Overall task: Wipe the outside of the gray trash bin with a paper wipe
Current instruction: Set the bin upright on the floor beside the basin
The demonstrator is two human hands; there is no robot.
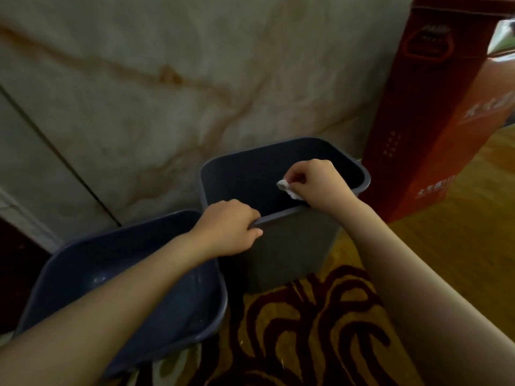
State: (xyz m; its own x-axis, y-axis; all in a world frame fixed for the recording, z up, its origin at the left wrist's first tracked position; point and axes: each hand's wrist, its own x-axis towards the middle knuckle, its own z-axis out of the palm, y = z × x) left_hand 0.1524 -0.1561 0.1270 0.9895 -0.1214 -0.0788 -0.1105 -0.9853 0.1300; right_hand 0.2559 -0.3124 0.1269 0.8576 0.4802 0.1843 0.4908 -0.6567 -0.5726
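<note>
A gray trash bin (pixel 295 246) stands upright on the carpet by the wall, its mouth facing up. My left hand (pixel 228 228) grips the near rim at its left corner, fingers curled over the edge. My right hand (pixel 317 185) hovers over the bin's opening, just beyond the near rim, pinching a small crumpled white paper wipe (pixel 287 188) between thumb and fingers. The wipe hangs over the dark inside of the bin.
A second bin (pixel 211 310), bluish gray, stands at the lower left, touching the first. A tall red cardboard box (pixel 434 115) stands to the right. A marble-patterned wall (pixel 167 79) is behind. The floor has a yellow and dark red patterned carpet (pixel 306 330).
</note>
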